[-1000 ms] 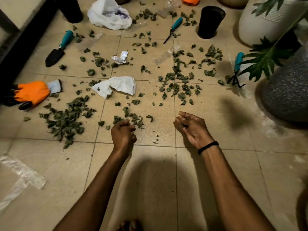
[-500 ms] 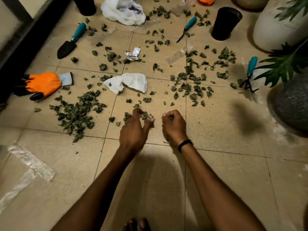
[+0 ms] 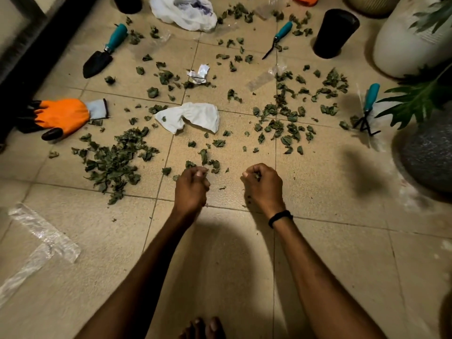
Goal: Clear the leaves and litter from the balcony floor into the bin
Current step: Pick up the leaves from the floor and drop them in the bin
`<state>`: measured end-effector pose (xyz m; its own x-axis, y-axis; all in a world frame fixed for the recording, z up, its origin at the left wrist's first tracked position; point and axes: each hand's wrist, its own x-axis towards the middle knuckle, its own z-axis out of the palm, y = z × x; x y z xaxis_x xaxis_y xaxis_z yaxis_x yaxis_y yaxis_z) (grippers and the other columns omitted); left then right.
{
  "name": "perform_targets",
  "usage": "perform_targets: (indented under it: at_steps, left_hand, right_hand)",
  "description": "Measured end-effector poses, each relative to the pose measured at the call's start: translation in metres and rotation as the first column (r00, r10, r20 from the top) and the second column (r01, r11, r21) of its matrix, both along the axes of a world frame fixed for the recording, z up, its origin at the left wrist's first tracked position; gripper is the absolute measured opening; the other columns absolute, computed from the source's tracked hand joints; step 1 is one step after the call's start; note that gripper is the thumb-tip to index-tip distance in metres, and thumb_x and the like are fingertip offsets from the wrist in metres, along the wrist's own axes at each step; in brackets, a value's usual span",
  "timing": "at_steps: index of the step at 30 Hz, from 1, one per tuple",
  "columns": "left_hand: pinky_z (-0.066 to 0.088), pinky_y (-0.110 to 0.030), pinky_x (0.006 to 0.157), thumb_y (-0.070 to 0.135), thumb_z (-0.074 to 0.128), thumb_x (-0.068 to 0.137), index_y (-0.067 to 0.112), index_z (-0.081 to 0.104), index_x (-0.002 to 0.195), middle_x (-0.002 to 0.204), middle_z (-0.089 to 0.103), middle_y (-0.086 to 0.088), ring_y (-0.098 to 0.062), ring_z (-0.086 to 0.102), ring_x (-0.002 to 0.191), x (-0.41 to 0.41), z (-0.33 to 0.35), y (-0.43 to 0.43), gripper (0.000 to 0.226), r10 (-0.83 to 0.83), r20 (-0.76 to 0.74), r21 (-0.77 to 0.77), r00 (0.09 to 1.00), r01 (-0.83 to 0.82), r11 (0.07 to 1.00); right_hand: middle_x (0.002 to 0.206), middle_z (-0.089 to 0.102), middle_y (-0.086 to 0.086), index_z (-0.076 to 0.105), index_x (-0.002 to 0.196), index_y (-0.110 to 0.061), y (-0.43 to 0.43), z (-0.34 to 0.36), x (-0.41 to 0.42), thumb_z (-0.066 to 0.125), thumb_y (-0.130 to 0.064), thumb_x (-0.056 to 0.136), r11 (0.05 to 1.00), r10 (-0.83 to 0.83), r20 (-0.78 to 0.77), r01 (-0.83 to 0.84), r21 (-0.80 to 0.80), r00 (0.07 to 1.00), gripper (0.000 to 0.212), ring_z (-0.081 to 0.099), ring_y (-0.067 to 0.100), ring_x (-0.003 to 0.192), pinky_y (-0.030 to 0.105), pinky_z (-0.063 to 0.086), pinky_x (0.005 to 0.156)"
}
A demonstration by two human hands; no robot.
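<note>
Dry green leaves litter the tiled floor, with a dense pile [image 3: 112, 165] at left and a looser spread [image 3: 286, 123] at centre right. My left hand [image 3: 192, 187] is curled at the near edge of a small leaf cluster [image 3: 208, 162], fingers closed round bits of leaf. To its right, my right hand [image 3: 263, 184] is a fist with green leaf pieces showing inside it. A crumpled white tissue [image 3: 193, 117] and a small crumpled wrapper [image 3: 199, 74] lie beyond. A black tub [image 3: 335, 33] stands at the back right.
An orange glove [image 3: 61, 116], a trowel [image 3: 105, 51], a narrow teal-handled tool [image 3: 278, 39] and a hand rake [image 3: 368, 108] lie around the leaves. There is a white plastic bag [image 3: 183, 11] at the back, clear plastic [image 3: 41, 236] at near left, and large planters [image 3: 411, 45] [image 3: 430, 152] at right.
My left hand has closed from spread fingers into a curl over the small cluster. My right hand has shifted right, away from the left, staying fisted.
</note>
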<state>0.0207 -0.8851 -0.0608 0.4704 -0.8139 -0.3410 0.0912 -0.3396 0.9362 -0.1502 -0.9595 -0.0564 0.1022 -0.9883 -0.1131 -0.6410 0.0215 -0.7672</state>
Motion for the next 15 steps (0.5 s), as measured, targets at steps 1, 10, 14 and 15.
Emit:
perform_targets:
  at_steps: [1, 10, 14, 15]
  left_hand:
    - [0.033, -0.026, 0.044, 0.015, 0.039, 0.107, 0.008, 0.063, 0.112, 0.077, 0.059, -0.006, -0.012, 0.044, 0.054, 0.007, 0.002, 0.002, 0.025, 0.047, -0.094, 0.014, 0.994, -0.046, 0.999]
    - [0.033, -0.026, 0.046, 0.044, 0.059, 0.096, 0.006, 0.059, 0.068, 0.057, 0.051, -0.008, -0.021, 0.041, 0.044, 0.030, 0.010, 0.019, 0.048, 0.247, -0.111, 0.092, 0.963, -0.237, 0.967]
    - [0.055, -0.036, 0.071, 0.064, 0.062, 0.083, 0.007, 0.062, 0.085, 0.073, 0.067, -0.016, -0.037, 0.065, 0.070, 0.035, 0.002, 0.017, 0.056, 0.174, 0.181, 0.048, 0.968, -0.186, 0.981]
    - [0.056, -0.043, 0.073, 0.061, 0.062, 0.084, 0.016, 0.059, 0.097, 0.081, 0.069, -0.012, -0.034, 0.067, 0.074, 0.035, 0.002, 0.016, 0.047, 0.162, 0.170, 0.055, 0.972, -0.173, 0.983]
  right_hand:
    - [0.093, 0.068, -0.004, 0.069, 0.091, -0.020, 0.005, -0.005, 0.002, 0.067, -0.019, 0.092, 0.999, 0.044, -0.045, -0.044, -0.014, 0.998, 0.002, 0.061, 0.008, 0.087, 0.015, 0.046, 0.075]
    - [0.110, 0.069, 0.002, 0.067, 0.106, -0.014, 0.006, 0.012, 0.018, 0.043, -0.011, 0.101, 0.978, 0.043, -0.086, -0.025, 0.208, 0.995, 0.024, 0.062, 0.018, 0.101, 0.023, 0.044, 0.082]
    - [0.101, 0.065, 0.000, 0.062, 0.106, -0.012, -0.010, 0.028, 0.033, 0.053, -0.027, 0.101, 0.991, 0.078, -0.060, -0.071, 0.118, 0.995, 0.018, 0.060, 0.016, 0.093, 0.021, 0.037, 0.066]
    - [0.104, 0.063, 0.000, 0.061, 0.108, -0.014, -0.012, 0.029, 0.040, 0.057, -0.033, 0.098, 0.991, 0.092, -0.045, -0.087, 0.100, 0.995, 0.022, 0.059, 0.015, 0.094, 0.017, 0.037, 0.065]
